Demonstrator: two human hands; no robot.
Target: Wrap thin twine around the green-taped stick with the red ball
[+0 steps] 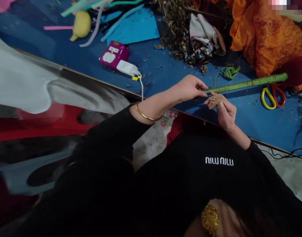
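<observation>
A long green stem-like stick [252,84] with brown marks lies slantwise above the table, its far end out to the right. My left hand [190,87] pinches its near end between thumb and fingers. Just below that end, my right hand [226,112] is closed, fingers curled around a small crumpled brownish-green piece [214,99] whose kind I cannot make out. A loose bundle of green thread [230,72] rests on the table behind the stick. Scissors [268,98] with one yellow and one red handle lie near its far end.
On the blue table [163,77] stand a purple socket box [115,54] and a white plug [127,68] with a cable. Behind are dried leaves [174,26], bunched cloth [202,36], orange fabric [269,36], a blue sheet [138,28] and a yellow object [82,24].
</observation>
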